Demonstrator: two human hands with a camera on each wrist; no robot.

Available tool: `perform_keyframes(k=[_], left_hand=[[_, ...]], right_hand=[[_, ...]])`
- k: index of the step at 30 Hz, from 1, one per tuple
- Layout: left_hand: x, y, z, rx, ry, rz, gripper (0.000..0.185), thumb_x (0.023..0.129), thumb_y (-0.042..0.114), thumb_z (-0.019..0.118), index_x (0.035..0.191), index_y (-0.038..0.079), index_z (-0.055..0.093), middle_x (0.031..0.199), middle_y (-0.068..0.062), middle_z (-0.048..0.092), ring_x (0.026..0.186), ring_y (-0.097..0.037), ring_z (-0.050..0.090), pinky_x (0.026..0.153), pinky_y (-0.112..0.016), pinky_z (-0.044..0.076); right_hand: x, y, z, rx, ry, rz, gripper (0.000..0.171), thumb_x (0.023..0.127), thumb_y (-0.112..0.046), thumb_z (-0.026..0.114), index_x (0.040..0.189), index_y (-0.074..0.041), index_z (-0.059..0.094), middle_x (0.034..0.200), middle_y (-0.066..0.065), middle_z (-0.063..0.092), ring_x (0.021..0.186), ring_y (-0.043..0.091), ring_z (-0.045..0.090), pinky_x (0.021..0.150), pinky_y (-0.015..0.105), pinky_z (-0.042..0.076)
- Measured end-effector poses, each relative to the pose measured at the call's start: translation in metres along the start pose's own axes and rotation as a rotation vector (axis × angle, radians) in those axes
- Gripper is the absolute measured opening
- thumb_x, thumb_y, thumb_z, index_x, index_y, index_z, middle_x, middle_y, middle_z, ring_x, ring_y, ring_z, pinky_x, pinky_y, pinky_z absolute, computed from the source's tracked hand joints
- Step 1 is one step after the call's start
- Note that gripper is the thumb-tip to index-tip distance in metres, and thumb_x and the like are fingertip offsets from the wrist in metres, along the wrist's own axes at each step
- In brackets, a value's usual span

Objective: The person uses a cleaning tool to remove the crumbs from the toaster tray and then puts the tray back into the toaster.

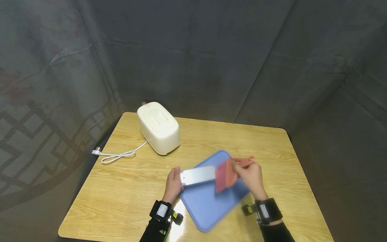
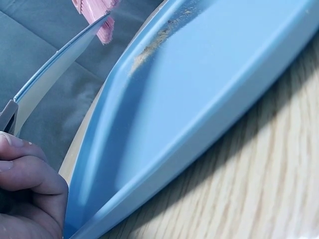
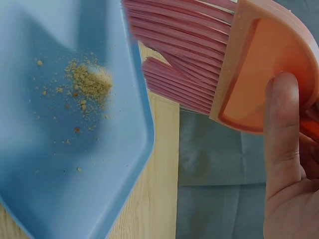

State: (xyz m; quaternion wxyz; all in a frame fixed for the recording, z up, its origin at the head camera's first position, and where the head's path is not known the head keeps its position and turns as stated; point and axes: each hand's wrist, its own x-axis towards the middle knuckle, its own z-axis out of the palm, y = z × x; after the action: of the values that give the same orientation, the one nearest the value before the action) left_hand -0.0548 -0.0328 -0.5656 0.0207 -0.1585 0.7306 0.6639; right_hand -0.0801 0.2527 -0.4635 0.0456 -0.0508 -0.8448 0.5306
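Observation:
A blue tray (image 1: pixel 208 205) lies on the wooden table (image 1: pixel 127 188) in front of me, with a small heap of brown crumbs (image 3: pixel 87 84) in it. My left hand (image 1: pixel 173 183) grips one end of a flat metal crumb tray (image 1: pixel 198 175) and holds it over the blue tray (image 2: pixel 209 89). My right hand (image 1: pixel 252 176) grips an orange-pink brush (image 1: pixel 226 174); its pink bristles (image 3: pixel 174 55) rest against the far end of the metal tray (image 2: pixel 55 59). The brush's handle (image 3: pixel 264 74) sits under my thumb.
A cream toaster (image 1: pixel 158 127) stands at the back left of the table, its white cord and plug (image 1: pixel 116 155) trailing left toward the table edge. Dark grey curtains surround the table. Bare wood lies to the left and right of the blue tray.

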Motion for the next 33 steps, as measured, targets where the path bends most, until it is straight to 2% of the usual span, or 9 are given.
perform_keyframes(k=[7, 14, 17, 21, 24, 27, 29, 31, 33], left_hand=[[0.001, -0.001, 0.0, 0.005, 0.0, 0.004, 0.047, 0.112, 0.042, 0.032, 0.104, 0.002, 0.056, 0.074, -0.006, 0.051, 0.048, -0.015, 0.047, 0.042, -0.023, 0.043], [-0.001, 0.0, -0.002, 0.003, 0.009, 0.014, 0.046, 0.112, 0.04, 0.033, 0.104, 0.001, 0.056, 0.073, -0.006, 0.05, 0.047, -0.014, 0.046, 0.041, -0.023, 0.043], [-0.001, 0.002, -0.003, 0.0, 0.009, 0.018, 0.046, 0.112, 0.041, 0.032, 0.102, 0.002, 0.054, 0.073, -0.006, 0.049, 0.047, -0.015, 0.045, 0.042, -0.024, 0.043], [-0.001, 0.001, -0.003, -0.011, 0.003, 0.005, 0.046, 0.112, 0.042, 0.032, 0.1, 0.003, 0.053, 0.072, -0.004, 0.048, 0.047, -0.014, 0.045, 0.042, -0.023, 0.042], [-0.002, 0.001, 0.0, -0.023, 0.002, 0.0, 0.044, 0.112, 0.04, 0.033, 0.099, 0.003, 0.053, 0.071, -0.005, 0.047, 0.047, -0.014, 0.045, 0.041, -0.023, 0.042], [-0.005, 0.002, 0.004, -0.021, -0.003, 0.005, 0.041, 0.113, 0.036, 0.034, 0.098, 0.003, 0.053, 0.071, -0.005, 0.048, 0.047, -0.014, 0.045, 0.04, -0.022, 0.042], [-0.006, 0.003, 0.007, -0.017, -0.011, 0.006, 0.041, 0.113, 0.035, 0.034, 0.097, 0.003, 0.053, 0.071, -0.005, 0.048, 0.047, -0.014, 0.046, 0.04, -0.022, 0.042], [-0.007, 0.003, 0.009, -0.011, -0.021, 0.009, 0.041, 0.113, 0.035, 0.034, 0.097, 0.003, 0.053, 0.071, -0.005, 0.048, 0.048, -0.014, 0.046, 0.04, -0.022, 0.042], [-0.007, 0.003, 0.011, -0.014, -0.029, 0.01, 0.042, 0.113, 0.036, 0.034, 0.098, 0.002, 0.053, 0.071, -0.005, 0.048, 0.048, -0.014, 0.046, 0.041, -0.022, 0.042]], right_hand=[[-0.002, 0.001, -0.004, -0.017, -0.008, 0.009, 0.024, 0.091, -0.014, 0.077, 0.109, 0.0, 0.075, 0.097, 0.019, 0.075, 0.063, 0.015, 0.069, 0.056, 0.035, 0.06], [-0.003, 0.004, -0.008, -0.018, 0.003, 0.007, 0.025, 0.091, -0.017, 0.078, 0.111, -0.001, 0.076, 0.096, 0.02, 0.074, 0.062, 0.014, 0.068, 0.054, 0.03, 0.059], [-0.001, 0.005, -0.008, -0.013, 0.01, -0.005, 0.026, 0.091, -0.018, 0.078, 0.111, -0.003, 0.076, 0.098, 0.019, 0.075, 0.062, 0.014, 0.068, 0.055, 0.033, 0.06], [0.003, 0.0, -0.005, -0.019, 0.047, -0.052, 0.022, 0.091, -0.02, 0.079, 0.109, -0.006, 0.078, 0.094, 0.015, 0.076, 0.058, 0.011, 0.064, 0.05, 0.028, 0.055], [0.006, -0.009, 0.001, 0.01, 0.052, -0.094, 0.017, 0.091, -0.016, 0.078, 0.102, -0.004, 0.079, 0.093, 0.014, 0.076, 0.054, 0.01, 0.061, 0.047, 0.024, 0.051], [0.007, -0.019, 0.011, 0.063, 0.02, -0.133, 0.015, 0.09, -0.008, 0.075, 0.102, 0.0, 0.077, 0.096, 0.017, 0.075, 0.054, 0.01, 0.061, 0.047, 0.024, 0.052], [0.006, -0.026, 0.019, 0.086, -0.011, -0.155, 0.011, 0.089, -0.006, 0.075, 0.097, 0.001, 0.076, 0.094, 0.018, 0.075, 0.053, 0.009, 0.06, 0.048, 0.024, 0.052], [0.005, -0.032, 0.029, 0.105, -0.042, -0.18, 0.007, 0.089, -0.005, 0.076, 0.09, 0.002, 0.075, 0.096, 0.018, 0.075, 0.057, 0.009, 0.062, 0.05, 0.023, 0.052], [0.004, -0.038, 0.038, 0.127, -0.08, -0.191, 0.011, 0.089, -0.006, 0.077, 0.082, 0.001, 0.072, 0.1, 0.018, 0.075, 0.065, 0.008, 0.066, 0.055, 0.024, 0.055]])
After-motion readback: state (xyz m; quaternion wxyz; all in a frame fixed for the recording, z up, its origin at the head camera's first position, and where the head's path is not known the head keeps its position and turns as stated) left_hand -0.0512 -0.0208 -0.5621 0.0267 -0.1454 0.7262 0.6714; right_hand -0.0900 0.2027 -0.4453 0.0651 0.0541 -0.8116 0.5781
